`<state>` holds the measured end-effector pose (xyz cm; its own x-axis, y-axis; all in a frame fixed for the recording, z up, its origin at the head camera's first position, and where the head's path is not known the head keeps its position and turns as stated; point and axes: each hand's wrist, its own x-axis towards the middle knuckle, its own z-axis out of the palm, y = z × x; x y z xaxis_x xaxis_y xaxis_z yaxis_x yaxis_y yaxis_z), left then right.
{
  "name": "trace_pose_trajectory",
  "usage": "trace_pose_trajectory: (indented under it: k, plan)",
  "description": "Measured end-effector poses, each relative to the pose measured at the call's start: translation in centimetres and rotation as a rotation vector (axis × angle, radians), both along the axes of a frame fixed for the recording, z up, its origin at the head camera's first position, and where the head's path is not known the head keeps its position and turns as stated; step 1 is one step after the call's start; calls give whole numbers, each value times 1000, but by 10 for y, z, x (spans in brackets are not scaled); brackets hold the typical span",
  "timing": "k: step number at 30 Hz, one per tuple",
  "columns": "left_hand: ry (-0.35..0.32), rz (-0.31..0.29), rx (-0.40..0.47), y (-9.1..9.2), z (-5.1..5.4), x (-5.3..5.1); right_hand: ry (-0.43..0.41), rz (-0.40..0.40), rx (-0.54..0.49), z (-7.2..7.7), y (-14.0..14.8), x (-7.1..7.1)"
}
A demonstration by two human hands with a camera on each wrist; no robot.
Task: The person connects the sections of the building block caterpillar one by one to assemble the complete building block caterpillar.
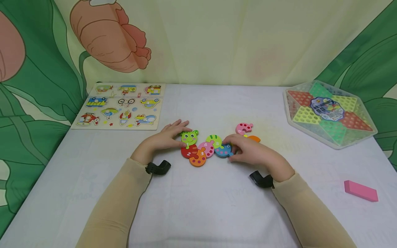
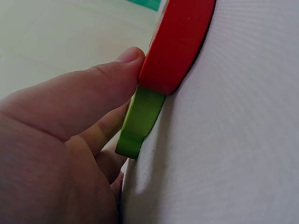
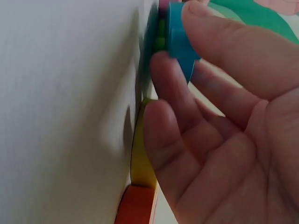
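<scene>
A wooden caterpillar puzzle lies mid-table: green smiling head (image 1: 189,137), red piece (image 1: 188,152), orange piece (image 1: 198,159), pink piece (image 1: 208,150) and striped green piece (image 1: 213,139) joined in a wavy row. My left hand (image 1: 165,137) holds the head end, its thumb against the red piece (image 2: 180,44) and fingers behind the green head (image 2: 142,112). Between thumb and fingers, my right hand (image 1: 252,150) pinches the blue piece (image 1: 222,151) at the striped green piece's edge. In the right wrist view the blue piece (image 3: 180,42) looks raised above the table.
Beyond the right hand lie a yellow piece (image 3: 141,144), an orange piece (image 1: 255,138) and a pink-dotted piece (image 1: 243,128). A vehicle puzzle board (image 1: 118,106) sits back left, a hexagonal game box (image 1: 330,113) back right. A pink block (image 1: 361,191) rests at right.
</scene>
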<state>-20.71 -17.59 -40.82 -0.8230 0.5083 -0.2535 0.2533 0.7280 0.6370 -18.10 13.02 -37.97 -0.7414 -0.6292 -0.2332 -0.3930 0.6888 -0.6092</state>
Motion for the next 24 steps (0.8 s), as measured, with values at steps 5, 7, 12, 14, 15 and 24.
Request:
trace_pose_trajectory:
  k: [5,7,12,14,15,24]
  plan:
    - [1,-1,7,0,1,0,-26,39,-45,-1,5,-3]
    - [-1,1,7,0,1,0,-35,42,-50,-1,6,-3]
    - [-1,1,7,0,1,0,-56,14,-32,0,6,-3]
    - [0,1,7,-1,1,0,-63,-14,-36,2,8,-4]
    - [0,1,7,-1,0,0,-66,-30,-46,4,10,-5]
    - [-11,12,-2,-1,-1,0,35,-135,-177,35,46,-10]
